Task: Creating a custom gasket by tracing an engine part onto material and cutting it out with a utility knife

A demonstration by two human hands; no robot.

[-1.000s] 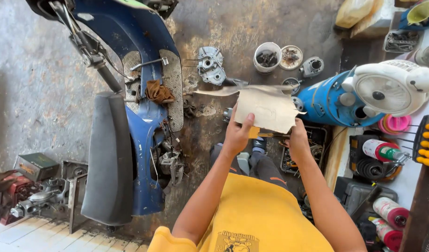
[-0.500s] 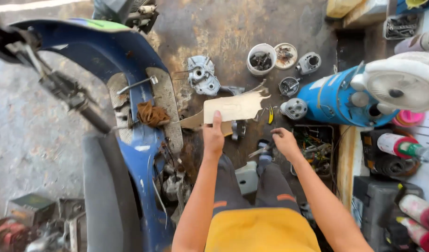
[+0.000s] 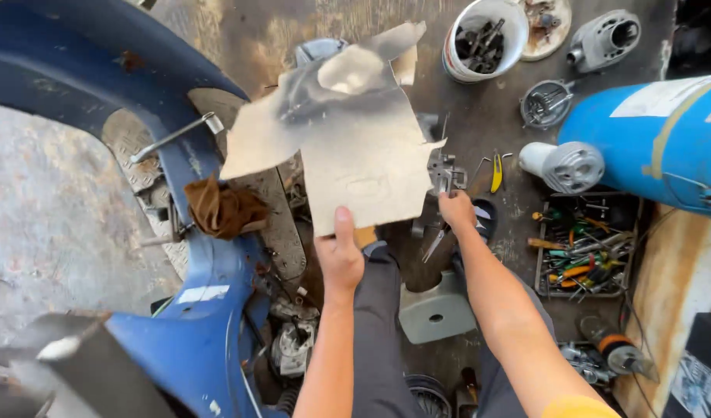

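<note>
The left hand point(image 3: 340, 259) pinched only the bottom edge of the ragged metal sheet point(image 3: 347, 135), held in the air above the blue scooter point(image 3: 193, 255), while the right hand point(image 3: 456, 210) closed on a small metal part point(image 3: 442, 174) beside it. With so slight a grip the floppy sheet could sag or slip, and its torn edges might cut the fingers or knock the white tub point(image 3: 483, 39) of parts on the floor.

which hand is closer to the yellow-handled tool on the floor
Right. The right hand sits on a metal part just left of and below the yellow-handled tool. The left hand is farther left, holding up the sheet of cardboard.
</note>
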